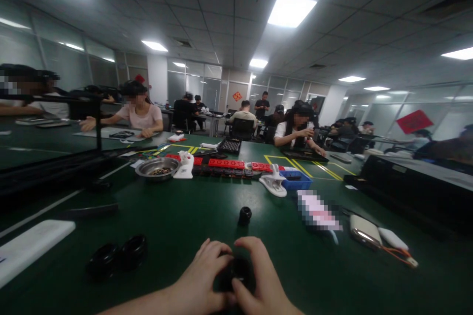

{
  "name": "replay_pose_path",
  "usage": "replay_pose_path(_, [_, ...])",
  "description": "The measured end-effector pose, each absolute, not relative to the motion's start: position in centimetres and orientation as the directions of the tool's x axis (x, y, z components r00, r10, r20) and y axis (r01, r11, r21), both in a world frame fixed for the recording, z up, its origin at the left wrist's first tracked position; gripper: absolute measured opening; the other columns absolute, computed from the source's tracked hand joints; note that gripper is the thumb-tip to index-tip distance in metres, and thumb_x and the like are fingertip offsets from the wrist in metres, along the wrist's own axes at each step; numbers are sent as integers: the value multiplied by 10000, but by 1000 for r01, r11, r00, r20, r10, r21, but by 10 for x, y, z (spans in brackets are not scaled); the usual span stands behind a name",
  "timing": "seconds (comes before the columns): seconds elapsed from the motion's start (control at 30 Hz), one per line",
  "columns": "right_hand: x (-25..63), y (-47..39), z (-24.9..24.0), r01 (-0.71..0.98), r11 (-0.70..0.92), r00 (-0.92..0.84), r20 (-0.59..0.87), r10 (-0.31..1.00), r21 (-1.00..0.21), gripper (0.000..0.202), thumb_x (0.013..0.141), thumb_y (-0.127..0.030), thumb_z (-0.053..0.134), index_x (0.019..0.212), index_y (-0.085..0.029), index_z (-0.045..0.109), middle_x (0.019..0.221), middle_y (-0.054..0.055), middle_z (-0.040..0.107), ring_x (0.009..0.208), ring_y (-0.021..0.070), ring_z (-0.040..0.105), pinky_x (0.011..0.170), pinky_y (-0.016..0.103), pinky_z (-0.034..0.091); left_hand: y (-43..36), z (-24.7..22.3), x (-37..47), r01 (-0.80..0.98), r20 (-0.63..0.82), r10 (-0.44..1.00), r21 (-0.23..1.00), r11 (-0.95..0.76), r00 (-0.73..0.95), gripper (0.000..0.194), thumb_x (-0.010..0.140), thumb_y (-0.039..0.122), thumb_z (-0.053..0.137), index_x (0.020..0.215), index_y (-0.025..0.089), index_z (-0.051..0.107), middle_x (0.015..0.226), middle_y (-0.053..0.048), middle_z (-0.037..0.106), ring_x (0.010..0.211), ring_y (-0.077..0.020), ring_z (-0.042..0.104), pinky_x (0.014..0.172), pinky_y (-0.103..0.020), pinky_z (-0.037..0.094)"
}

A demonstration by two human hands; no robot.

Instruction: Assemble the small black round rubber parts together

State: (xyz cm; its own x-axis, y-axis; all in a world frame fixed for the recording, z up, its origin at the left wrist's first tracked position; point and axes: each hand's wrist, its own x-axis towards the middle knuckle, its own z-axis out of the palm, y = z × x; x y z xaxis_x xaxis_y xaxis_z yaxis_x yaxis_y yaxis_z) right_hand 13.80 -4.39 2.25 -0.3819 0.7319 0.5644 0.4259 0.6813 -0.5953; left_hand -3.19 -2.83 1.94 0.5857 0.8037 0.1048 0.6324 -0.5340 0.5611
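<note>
Both of my hands are at the bottom centre, curled round a black object (242, 270) low over the green table. My left hand (203, 278) holds its left side, and my right hand (260, 275) wraps its right side with the thumb across the front. The fingers hide much of the object. Just beyond my fingertips stands a small black ring-shaped piece (245, 215). Two larger black ring-shaped pieces (118, 255) sit side by side to the left of my hands.
A metal bowl (142, 170) with small parts, red blocks (226, 163), a white stand (274, 184) and a blue bin (301, 182) stand farther back. A phone (365, 230) lies right, a white slab (35, 248) left. People sit across the green table (166, 216).
</note>
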Motion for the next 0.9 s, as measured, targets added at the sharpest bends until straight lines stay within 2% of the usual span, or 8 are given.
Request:
replay_pose_path(0.1, [134,-44,19,541,575,-292,504,813,-614,406,619,-154,539,1013,-165,441,961,88,518,892,248,506,787,401,431,-29,19,-32,629,123,801,553,-546,586,383,647,346,671,1007,236,599,1107,-61,522,1073,-277,452,1025,-525,159])
replay_pose_path(0.2, [133,-43,18,560,540,-305,450,840,-629,343,611,-146,548,943,-176,466,887,65,530,823,231,518,749,390,446,-30,19,-31,618,130,801,568,-543,584,367,648,339,672,997,251,602,1091,-52,527,1055,-272,465,1023,-524,158])
replay_pose_path(0.3, [138,-43,19,422,627,-406,482,776,-654,477,563,-81,458,1030,-178,433,969,72,535,905,218,522,817,373,436,-28,17,-31,603,141,797,581,-547,587,436,641,344,685,1055,269,571,1101,-44,525,1065,-264,457,1028,-517,145])
replay_pose_path(0.4, [143,-46,20,325,696,-462,535,707,-640,617,555,-93,436,1162,-163,350,1126,106,494,1060,242,469,916,401,381,-26,14,-33,601,143,796,582,-548,588,452,651,403,680,1067,268,564,1133,-46,513,1089,-266,437,1032,-512,134])
replay_pose_path(0.5, [144,-49,21,410,653,-374,535,758,-637,583,625,-104,460,1191,-166,334,1179,119,466,1113,250,434,954,421,340,-26,12,-34,613,133,798,571,-546,588,413,663,423,665,1036,265,586,1142,-48,508,1094,-275,430,1032,-508,139])
replay_pose_path(0.63, [140,-49,16,492,559,-256,503,826,-667,554,669,-159,535,1191,-166,348,1071,98,508,1001,243,499,884,393,400,-27,12,-34,612,154,800,566,-552,579,402,658,376,670,1039,278,587,1132,-43,509,1085,-273,439,1026,-502,169])
replay_pose_path(0.73, [136,-47,12,521,527,-234,481,845,-672,622,629,-190,598,1193,-163,338,985,78,520,908,240,520,818,388,433,-27,12,-33,621,150,809,567,-541,568,385,645,320,672,1019,273,597,1117,-45,515,1073,-276,448,1019,-509,183])
replay_pose_path(0.9, [137,-49,13,498,528,-282,448,849,-688,630,625,-86,522,1217,-167,320,1030,81,515,965,220,511,885,390,403,-27,12,-30,618,164,808,565,-547,565,394,640,286,660,1028,270,591,1129,-44,504,1084,-277,432,1011,-475,226])
